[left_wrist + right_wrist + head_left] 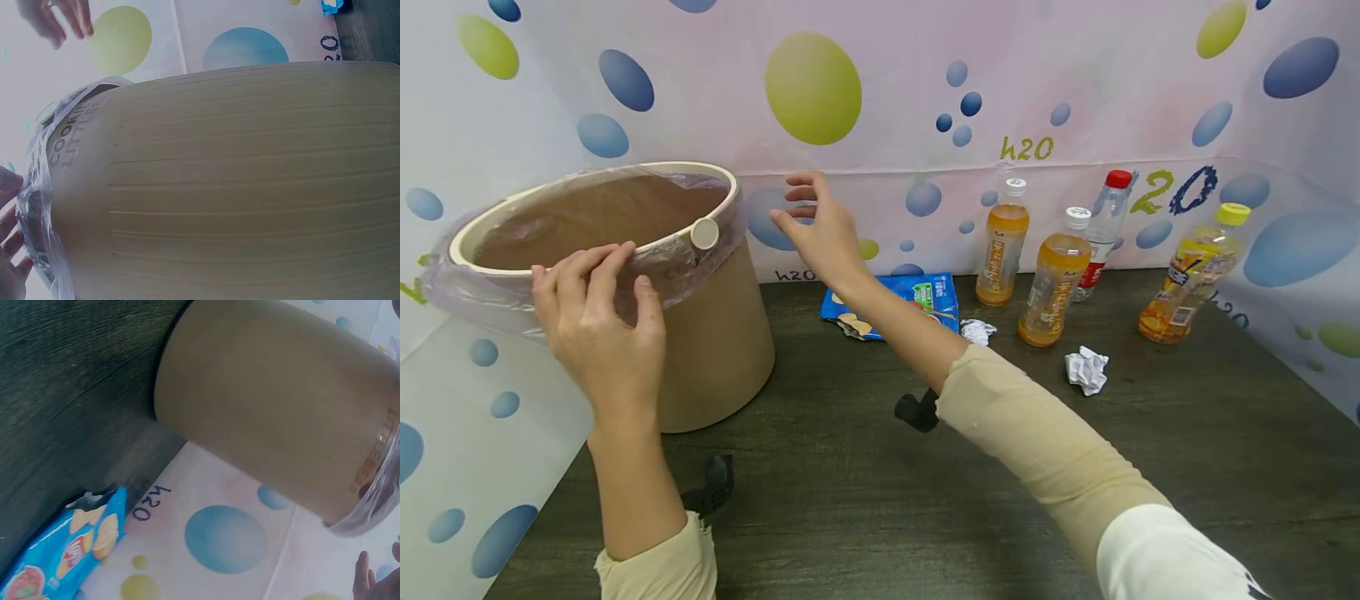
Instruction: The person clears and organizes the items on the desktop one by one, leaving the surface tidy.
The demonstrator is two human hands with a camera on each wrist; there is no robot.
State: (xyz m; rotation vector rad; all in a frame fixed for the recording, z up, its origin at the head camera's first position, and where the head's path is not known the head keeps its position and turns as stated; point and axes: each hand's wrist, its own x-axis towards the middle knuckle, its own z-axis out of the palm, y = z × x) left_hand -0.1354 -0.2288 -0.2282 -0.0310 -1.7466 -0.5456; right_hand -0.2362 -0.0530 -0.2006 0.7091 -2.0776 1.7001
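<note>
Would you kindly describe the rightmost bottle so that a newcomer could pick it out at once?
In the head view, start at the large beige trash bin on the left and follow the dark table right, past the blue snack packet. Farthest right stands the drink bottle; its yellow cap sets it apart from the two white-capped bottles and the red-capped bottle.

the place looks like a staged tabletop corner, perhaps a lab-style set: a printed backdrop (917, 100), creased and dotted in blue and green (with "h2o" lettering (1027, 149) right of the upper centre), fills the upper half of the frame and folds down both sides, around a dark wood-grain table (850, 483) across the lower centre. the wider room cannot be told.
</note>
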